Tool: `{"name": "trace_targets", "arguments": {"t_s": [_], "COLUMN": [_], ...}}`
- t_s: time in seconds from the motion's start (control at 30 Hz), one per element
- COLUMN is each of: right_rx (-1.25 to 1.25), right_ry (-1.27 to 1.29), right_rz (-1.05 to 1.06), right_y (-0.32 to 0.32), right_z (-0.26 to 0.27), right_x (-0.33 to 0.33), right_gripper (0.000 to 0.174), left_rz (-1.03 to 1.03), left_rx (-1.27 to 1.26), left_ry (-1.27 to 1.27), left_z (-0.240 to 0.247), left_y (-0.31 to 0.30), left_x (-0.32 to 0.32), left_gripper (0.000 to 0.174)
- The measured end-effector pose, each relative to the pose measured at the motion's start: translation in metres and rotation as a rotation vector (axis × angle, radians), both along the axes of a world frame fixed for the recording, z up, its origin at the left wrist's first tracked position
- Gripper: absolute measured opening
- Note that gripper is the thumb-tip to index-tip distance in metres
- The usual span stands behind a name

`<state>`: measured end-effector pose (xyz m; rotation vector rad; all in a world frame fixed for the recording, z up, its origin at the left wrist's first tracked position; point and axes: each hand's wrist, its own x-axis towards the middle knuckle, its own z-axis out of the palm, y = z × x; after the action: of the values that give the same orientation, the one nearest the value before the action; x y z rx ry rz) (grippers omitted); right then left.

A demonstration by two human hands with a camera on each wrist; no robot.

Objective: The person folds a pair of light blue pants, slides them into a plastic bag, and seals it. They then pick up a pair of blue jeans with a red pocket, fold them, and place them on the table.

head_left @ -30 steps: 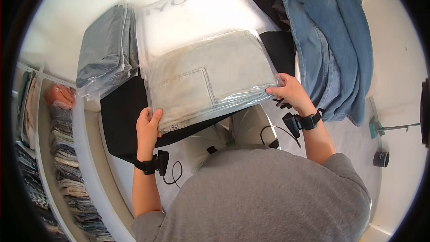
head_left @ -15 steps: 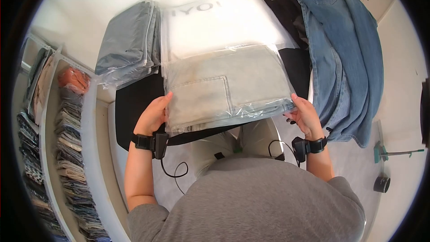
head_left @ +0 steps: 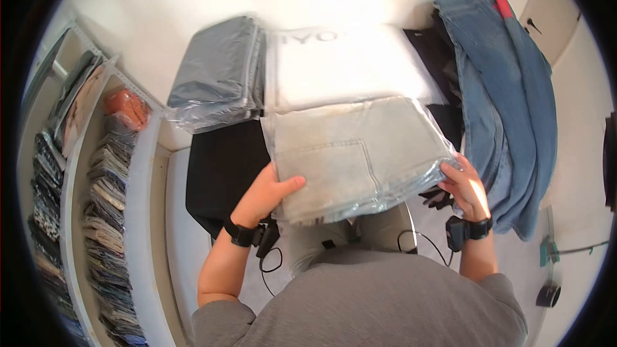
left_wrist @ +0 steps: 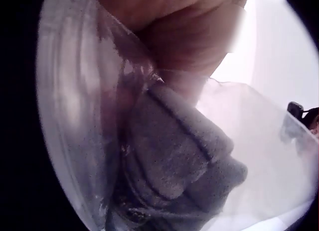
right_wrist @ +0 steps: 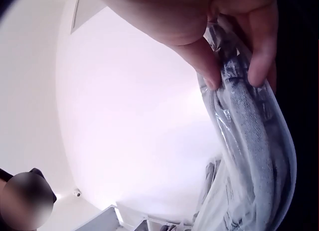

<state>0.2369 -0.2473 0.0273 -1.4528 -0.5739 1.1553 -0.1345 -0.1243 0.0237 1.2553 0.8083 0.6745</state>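
A pair of pale folded jeans [head_left: 328, 160] in a clear plastic bag is held between both hands, near edge toward the body. My left hand [head_left: 263, 196] grips the bag's left edge, thumb lying on top and the other fingers hidden beneath. At the right corner my right hand [head_left: 468, 189] pinches the bagged jeans; in the right wrist view the thumb and a finger [right_wrist: 260, 64] squeeze the folded edge. The left wrist view shows the folded denim layers [left_wrist: 169, 141] inside the plastic, close below the palm.
Behind lies a white printed bag [head_left: 340, 64], with a stack of grey bagged garments [head_left: 215, 64] to its left on a black-covered table [head_left: 222, 167]. Blue jeans [head_left: 508, 96] drape at the right. Shelves of folded clothes [head_left: 106, 225] stand left.
The head view has tilted up. The bagged jeans have come closer to the body, off the table's front part, and the left thumb now reaches farther over the top.
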Motion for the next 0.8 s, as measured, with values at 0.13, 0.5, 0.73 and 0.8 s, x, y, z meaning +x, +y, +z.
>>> {"name": "trace_targets", "arguments": {"t_s": [0.13, 0.5, 0.73, 0.8], "right_rx": [0.115, 0.552, 0.607, 0.543], "right_ry": [-0.053, 0.084, 0.189, 0.228], "right_rz": [0.134, 0.616, 0.590, 0.716], "right_y": [0.025, 0.275, 0.334, 0.288], "right_z": [0.030, 0.158, 0.148, 0.119], "right_x": [-0.004, -0.102, -0.170, -0.173], "right_gripper": [0.036, 0.057, 0.072, 0.068], "left_rz": [0.098, 0.782, 0.928, 0.958], "left_rx": [0.073, 0.527, 0.612, 0.390], "left_ry": [-0.041, -0.306, -0.353, -0.151], "left_z": [0.036, 0.081, 0.065, 0.033], "left_y": [-0.014, 0.025, 0.169, 0.202], "left_x": [-0.018, -0.083, -0.100, -0.112], "left_gripper": [0.059, 0.040, 0.040, 0.039]}}
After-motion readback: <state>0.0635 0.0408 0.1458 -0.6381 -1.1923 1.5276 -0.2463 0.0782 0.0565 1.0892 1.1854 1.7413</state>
